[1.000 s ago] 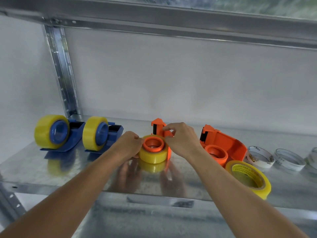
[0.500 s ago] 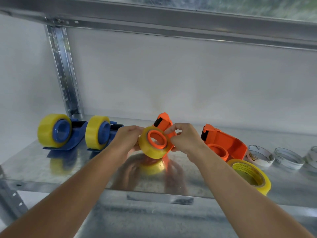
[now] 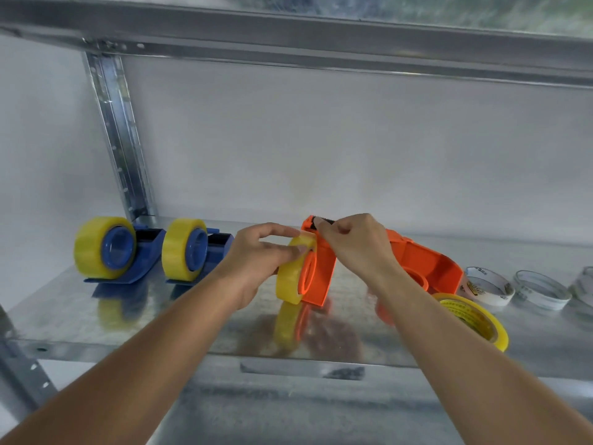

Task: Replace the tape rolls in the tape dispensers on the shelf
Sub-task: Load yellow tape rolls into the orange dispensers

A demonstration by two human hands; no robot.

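An orange tape dispenser (image 3: 321, 271) stands upright on the metal shelf (image 3: 128, 316), with a yellow tape roll (image 3: 290, 274) on its hub. My left hand (image 3: 256, 255) grips the top of that roll. Near the dispenser's serrated blade end at the top, my right hand (image 3: 356, 242) pinches something small; whether it is the tape end I cannot tell. A second orange dispenser (image 3: 426, 264) lies on its side to the right with a bare hub. A loose yellow roll (image 3: 478, 319) lies flat in front of it.
Two blue dispensers (image 3: 147, 248) (image 3: 218, 248) loaded with yellow rolls stand at the left. Nearly used-up white rolls (image 3: 491, 284) (image 3: 542, 289) lie at the far right. A steel upright (image 3: 118, 136) and an upper shelf beam (image 3: 288, 43) frame the space.
The orange dispenser with its roll went from lying flat, through a tilt, to standing upright on the shelf. My right hand rose to its blade end; my left moved onto the roll's top.
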